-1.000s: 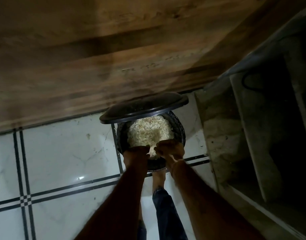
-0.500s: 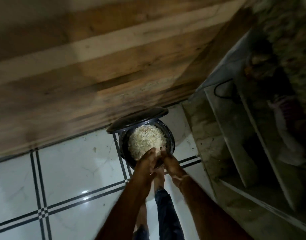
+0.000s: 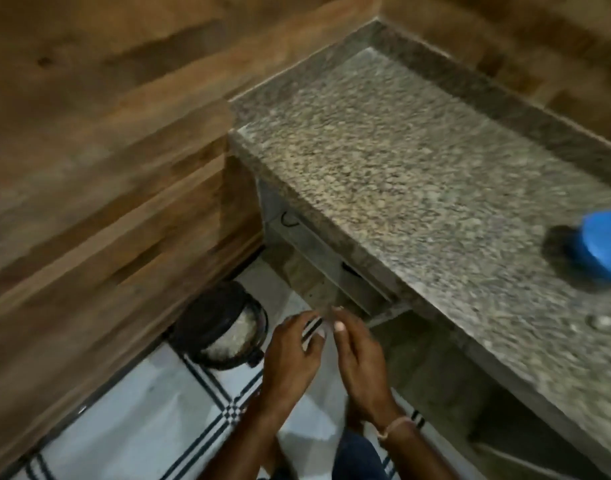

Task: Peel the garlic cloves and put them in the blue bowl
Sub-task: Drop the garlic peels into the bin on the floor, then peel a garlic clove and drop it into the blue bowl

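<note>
Rightward, the blue bowl (image 3: 601, 247) sits on the counter (image 3: 418, 168), a bin (image 3: 224, 327) below left.

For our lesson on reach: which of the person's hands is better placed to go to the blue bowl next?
Probably the right hand: the blue bowl sits on the counter to its right; the left hand lies farther off.

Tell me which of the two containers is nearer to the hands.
The black bin on the floor, with pale scraps inside, just left of the left hand. The blue bowl stands far off on the stone counter.
</note>
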The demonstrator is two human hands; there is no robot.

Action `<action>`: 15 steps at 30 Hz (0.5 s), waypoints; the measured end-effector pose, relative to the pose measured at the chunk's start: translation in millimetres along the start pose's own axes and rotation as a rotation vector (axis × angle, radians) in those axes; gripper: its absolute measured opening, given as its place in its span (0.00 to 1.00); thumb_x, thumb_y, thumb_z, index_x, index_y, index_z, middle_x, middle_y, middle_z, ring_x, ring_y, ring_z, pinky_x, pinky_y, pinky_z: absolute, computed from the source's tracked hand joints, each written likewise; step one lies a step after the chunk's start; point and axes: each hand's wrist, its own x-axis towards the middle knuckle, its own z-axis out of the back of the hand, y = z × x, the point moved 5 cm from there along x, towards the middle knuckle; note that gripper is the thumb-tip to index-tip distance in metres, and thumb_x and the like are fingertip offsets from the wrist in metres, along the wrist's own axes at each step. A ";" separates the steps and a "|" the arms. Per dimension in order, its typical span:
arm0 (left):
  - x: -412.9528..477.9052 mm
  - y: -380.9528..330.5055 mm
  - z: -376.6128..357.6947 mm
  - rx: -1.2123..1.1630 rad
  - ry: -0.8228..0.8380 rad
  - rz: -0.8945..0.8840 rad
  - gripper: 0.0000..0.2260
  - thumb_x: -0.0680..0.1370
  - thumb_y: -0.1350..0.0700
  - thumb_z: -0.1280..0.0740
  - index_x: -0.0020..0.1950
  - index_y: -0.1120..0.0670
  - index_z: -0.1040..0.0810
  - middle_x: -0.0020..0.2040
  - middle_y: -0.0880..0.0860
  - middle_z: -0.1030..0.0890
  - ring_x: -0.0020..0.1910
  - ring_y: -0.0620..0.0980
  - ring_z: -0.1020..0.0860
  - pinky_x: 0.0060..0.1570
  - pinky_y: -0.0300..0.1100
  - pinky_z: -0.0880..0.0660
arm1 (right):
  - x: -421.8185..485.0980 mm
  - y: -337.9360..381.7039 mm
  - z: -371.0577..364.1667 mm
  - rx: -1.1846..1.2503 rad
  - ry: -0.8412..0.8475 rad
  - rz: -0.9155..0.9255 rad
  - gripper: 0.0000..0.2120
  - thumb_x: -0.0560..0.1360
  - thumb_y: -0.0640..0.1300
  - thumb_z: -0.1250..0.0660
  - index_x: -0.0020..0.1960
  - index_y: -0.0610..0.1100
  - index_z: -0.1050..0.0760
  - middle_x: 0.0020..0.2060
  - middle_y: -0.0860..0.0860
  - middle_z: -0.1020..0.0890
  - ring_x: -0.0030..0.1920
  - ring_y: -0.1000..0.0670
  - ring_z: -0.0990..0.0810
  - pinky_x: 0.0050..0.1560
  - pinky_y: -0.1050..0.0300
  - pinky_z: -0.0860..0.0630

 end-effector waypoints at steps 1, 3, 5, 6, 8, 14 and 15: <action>-7.5 -17.6 -16.2 0.039 0.036 -0.049 0.15 0.82 0.51 0.32 0.69 0.47 0.22 0.68 0.47 0.21 0.67 0.47 0.24 0.67 0.42 0.28 | -7.8 0.6 26.8 -0.036 -0.053 0.051 0.13 0.87 0.51 0.42 0.69 0.57 0.24 0.64 0.65 0.21 0.66 0.63 0.24 0.69 0.63 0.28; -20.0 -54.1 -48.2 0.099 0.093 -0.142 0.15 0.82 0.50 0.32 0.69 0.44 0.22 0.67 0.45 0.20 0.66 0.45 0.23 0.65 0.42 0.26 | -22.2 -0.8 78.1 -0.125 -0.131 0.109 0.11 0.86 0.51 0.41 0.65 0.61 0.24 0.59 0.69 0.22 0.61 0.65 0.23 0.62 0.71 0.28; -24.4 -86.6 -75.2 0.093 0.132 -0.209 0.15 0.81 0.50 0.32 0.68 0.45 0.21 0.65 0.46 0.20 0.64 0.46 0.22 0.63 0.41 0.26 | -27.5 -11.7 121.8 -0.209 -0.195 0.132 0.11 0.86 0.51 0.40 0.64 0.60 0.23 0.58 0.65 0.21 0.59 0.65 0.23 0.60 0.73 0.30; -26.1 -105.8 -91.3 0.093 0.149 -0.246 0.15 0.81 0.50 0.32 0.68 0.47 0.21 0.65 0.47 0.19 0.63 0.47 0.21 0.63 0.40 0.25 | -30.0 -19.8 146.7 -0.236 -0.229 0.127 0.10 0.86 0.50 0.39 0.64 0.57 0.22 0.59 0.62 0.20 0.59 0.64 0.23 0.59 0.72 0.30; -26.7 -142.7 -127.2 0.116 0.165 -0.312 0.15 0.81 0.51 0.32 0.68 0.48 0.21 0.65 0.48 0.19 0.63 0.48 0.21 0.63 0.41 0.25 | -34.1 -42.8 196.7 -0.279 -0.291 0.101 0.10 0.86 0.49 0.37 0.64 0.54 0.20 0.59 0.58 0.18 0.59 0.59 0.22 0.59 0.69 0.27; -29.4 -221.7 -244.5 0.120 0.257 -0.372 0.17 0.80 0.58 0.30 0.68 0.47 0.21 0.65 0.44 0.21 0.63 0.42 0.23 0.62 0.32 0.28 | -47.2 -108.4 327.1 -0.324 -0.417 -0.008 0.13 0.85 0.51 0.38 0.65 0.52 0.20 0.61 0.58 0.18 0.62 0.59 0.22 0.59 0.70 0.30; -29.0 -229.7 -261.5 0.122 0.270 -0.374 0.17 0.80 0.57 0.29 0.68 0.46 0.21 0.64 0.44 0.21 0.62 0.42 0.23 0.62 0.37 0.25 | -47.0 -118.2 343.7 -0.334 -0.423 -0.011 0.13 0.85 0.52 0.38 0.66 0.52 0.20 0.62 0.58 0.18 0.62 0.59 0.22 0.59 0.67 0.27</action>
